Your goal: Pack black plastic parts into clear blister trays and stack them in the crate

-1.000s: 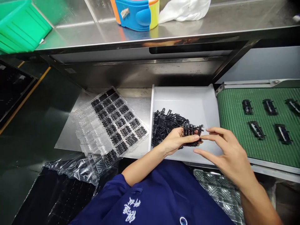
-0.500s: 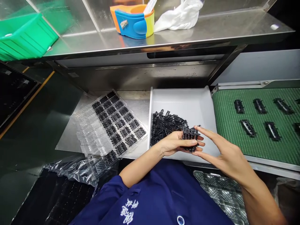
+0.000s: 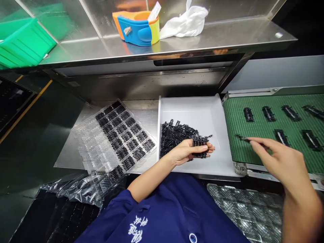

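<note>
Clasped a bundle of narrow black slotted parts [image 3: 199, 146] with spiky, uneven ends in the left hand [image 3: 185, 151], over the white tray [image 3: 193, 107], next to a tangled heap of similar ones [image 3: 174, 133]. Pinched a slim black part [image 3: 242, 138], slightly blurred, between thumb and fingers of the right hand [image 3: 280, 158], over the ribbed green conveyor belt [image 3: 235, 118], near spaced glossy black pieces [image 3: 248, 114].

Left hand [image 3: 186, 151] held black parts bunch [image 3: 198, 148] over white tray [image 3: 194, 108]; right hand [image 3: 287, 160] pinched single part [image 3: 242, 138] over green conveyor belt [image 3: 236, 123].
</note>
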Tool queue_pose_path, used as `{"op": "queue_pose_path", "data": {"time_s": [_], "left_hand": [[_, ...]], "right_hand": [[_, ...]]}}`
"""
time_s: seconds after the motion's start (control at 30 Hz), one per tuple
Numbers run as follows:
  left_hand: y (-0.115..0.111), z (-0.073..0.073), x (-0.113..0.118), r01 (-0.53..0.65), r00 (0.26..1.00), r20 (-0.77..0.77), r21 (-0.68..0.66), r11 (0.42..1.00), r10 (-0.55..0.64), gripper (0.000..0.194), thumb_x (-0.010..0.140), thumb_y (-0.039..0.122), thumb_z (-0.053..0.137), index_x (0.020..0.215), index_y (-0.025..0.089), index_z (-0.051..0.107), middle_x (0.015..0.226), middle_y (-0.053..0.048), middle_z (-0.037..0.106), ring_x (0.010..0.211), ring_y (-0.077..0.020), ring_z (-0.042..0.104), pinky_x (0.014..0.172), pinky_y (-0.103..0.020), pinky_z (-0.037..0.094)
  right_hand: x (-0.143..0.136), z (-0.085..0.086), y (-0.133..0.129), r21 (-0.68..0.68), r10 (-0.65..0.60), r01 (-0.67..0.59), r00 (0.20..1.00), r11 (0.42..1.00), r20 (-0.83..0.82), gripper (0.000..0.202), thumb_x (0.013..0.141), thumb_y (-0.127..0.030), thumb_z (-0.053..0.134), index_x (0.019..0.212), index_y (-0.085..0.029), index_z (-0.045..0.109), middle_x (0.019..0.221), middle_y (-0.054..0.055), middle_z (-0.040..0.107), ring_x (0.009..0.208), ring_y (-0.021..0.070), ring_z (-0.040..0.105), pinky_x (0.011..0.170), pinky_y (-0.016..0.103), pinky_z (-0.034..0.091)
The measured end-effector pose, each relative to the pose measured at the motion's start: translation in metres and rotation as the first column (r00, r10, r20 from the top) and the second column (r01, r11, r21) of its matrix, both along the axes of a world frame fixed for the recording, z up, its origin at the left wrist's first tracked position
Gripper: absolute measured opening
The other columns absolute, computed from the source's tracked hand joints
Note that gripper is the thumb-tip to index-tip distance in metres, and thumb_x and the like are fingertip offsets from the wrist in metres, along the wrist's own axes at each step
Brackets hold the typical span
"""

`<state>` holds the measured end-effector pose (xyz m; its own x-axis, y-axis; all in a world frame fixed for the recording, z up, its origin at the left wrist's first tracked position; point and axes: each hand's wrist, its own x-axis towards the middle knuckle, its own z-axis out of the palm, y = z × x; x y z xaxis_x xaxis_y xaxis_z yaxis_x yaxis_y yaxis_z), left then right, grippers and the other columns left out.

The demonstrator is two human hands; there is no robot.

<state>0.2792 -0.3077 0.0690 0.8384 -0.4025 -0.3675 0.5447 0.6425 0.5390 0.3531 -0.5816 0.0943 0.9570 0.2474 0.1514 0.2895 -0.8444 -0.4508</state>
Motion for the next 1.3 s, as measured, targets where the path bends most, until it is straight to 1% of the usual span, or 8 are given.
{"op": "queue_pose_path", "data": {"time_s": [0.1,0.17,0.4,0.53,0.8,1.13,1.23,1.3], "left_hand": [[0.003,-0.005,0.003,0.113,0.994,-0.006,0.024,0.993,-0.113,0.047,0.056,0.035,0.094,0.093,0.011,0.076,0.096,-0.009,0.075,0.092,-0.0191,0.071,0.099,-0.039,0.051],[0.003,-0.008,0.002,0.202,0.979,-0.018,0.039,0.979,-0.201,0.044,0.059,0.033,0.092,0.094,0.012,0.076,0.091,-0.007,0.075,0.088,-0.0195,0.071,0.098,-0.042,0.051],[-0.010,0.001,-0.013,0.051,0.991,-0.118,-0.052,0.997,-0.057,0.015,0.074,0.021,0.076,0.089,0.017,0.075,0.094,-0.007,0.074,0.102,-0.0242,0.069,0.099,-0.045,0.051],[-0.015,0.004,-0.016,-0.024,0.989,-0.145,-0.103,0.994,0.009,0.020,0.073,0.027,0.079,0.090,0.018,0.075,0.103,-0.009,0.075,0.112,-0.0266,0.067,0.102,-0.041,0.050],[-0.011,-0.006,-0.013,0.101,0.993,-0.039,-0.144,0.984,-0.108,0.033,0.076,0.032,0.077,0.103,0.014,0.073,0.111,-0.012,0.074,0.108,-0.0261,0.070,0.102,-0.041,0.050],[-0.009,0.000,-0.010,0.014,1.000,0.023,0.044,0.999,-0.015,0.051,0.059,0.037,0.090,0.103,0.016,0.075,0.101,-0.009,0.076,0.091,-0.0227,0.073,0.098,-0.041,0.051],[-0.013,0.000,-0.007,-0.048,0.999,0.030,0.079,0.996,0.045,0.049,0.054,0.037,0.093,0.095,0.014,0.076,0.094,-0.008,0.076,0.084,-0.0197,0.072,0.099,-0.040,0.050],[-0.015,-0.001,-0.005,-0.056,0.998,0.048,0.103,0.993,0.051,0.049,0.053,0.038,0.093,0.092,0.013,0.077,0.093,-0.008,0.076,0.087,-0.0196,0.071,0.101,-0.040,0.049]], "right_hand": [[-0.027,0.028,0.031,0.145,0.432,-0.412,0.890,0.900,-0.150,0.033,0.091,-0.056,0.054,0.092,-0.032,0.076,0.103,0.005,0.073,0.088,0.0247,0.070,0.066,0.034,0.056],[-0.041,0.038,0.052,0.194,0.539,-0.513,0.834,0.836,-0.116,0.028,0.095,-0.048,0.053,0.098,-0.032,0.076,0.103,0.004,0.072,0.088,0.0224,0.071,0.072,0.033,0.057],[-0.063,0.015,0.084,0.285,0.230,-0.248,0.969,0.926,0.095,0.026,0.096,-0.035,0.058,0.118,-0.029,0.071,0.119,0.003,0.073,0.110,0.0264,0.070,0.103,0.043,0.054],[-0.066,0.006,0.076,0.363,0.353,-0.313,0.934,0.878,-0.049,0.049,0.095,-0.041,0.062,0.143,-0.031,0.055,0.146,0.002,0.057,0.132,0.0275,0.057,0.116,0.044,0.044],[-0.065,0.005,0.070,0.507,0.416,-0.312,0.903,0.804,-0.104,0.071,0.082,-0.040,0.078,0.146,-0.033,0.047,0.150,0.004,0.053,0.140,0.0265,0.048,0.118,0.041,0.039],[-0.047,-0.006,0.063,0.333,0.444,-0.373,0.879,0.866,-0.171,0.072,0.082,-0.050,0.073,0.147,-0.032,0.048,0.156,0.005,0.046,0.143,0.0301,0.043,0.116,0.045,0.041],[0.003,-0.017,0.047,0.246,0.144,-0.108,0.980,0.963,-0.134,0.059,0.080,-0.060,0.069,0.129,-0.027,0.064,0.132,0.011,0.066,0.118,0.0326,0.064,0.103,0.050,0.050],[0.043,-0.021,0.037,0.187,-0.134,0.133,0.991,0.973,-0.007,0.053,0.082,-0.058,0.066,0.119,-0.020,0.068,0.126,0.019,0.066,0.119,0.0397,0.060,0.105,0.062,0.040]]}}
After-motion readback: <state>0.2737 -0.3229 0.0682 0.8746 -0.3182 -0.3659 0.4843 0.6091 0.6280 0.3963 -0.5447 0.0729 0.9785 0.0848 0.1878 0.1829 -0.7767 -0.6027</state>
